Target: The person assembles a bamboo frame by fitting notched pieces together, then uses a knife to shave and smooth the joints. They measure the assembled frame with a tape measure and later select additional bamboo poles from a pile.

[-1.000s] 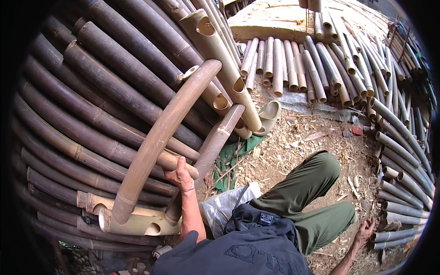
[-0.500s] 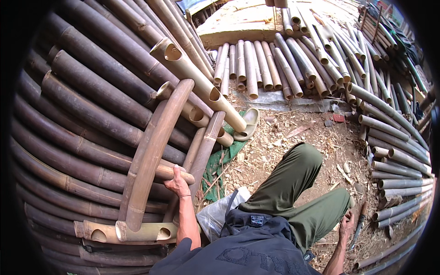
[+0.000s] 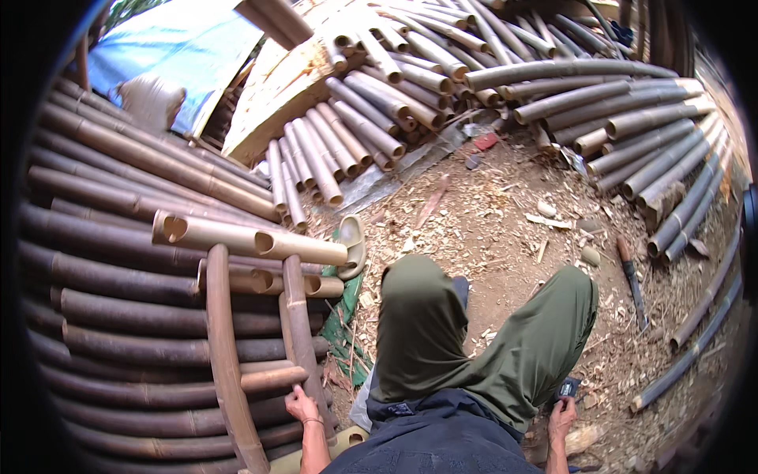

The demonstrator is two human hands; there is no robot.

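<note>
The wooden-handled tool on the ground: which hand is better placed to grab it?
Probably the right hand: it is nearer the tool, while the left hand is at a bamboo crosspiece.

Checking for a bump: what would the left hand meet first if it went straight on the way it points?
Most likely the short, round, light-brown bamboo piece: its right end lies at the fingertips of the left hand, apparently touching, though depth is hard to judge here.
</note>
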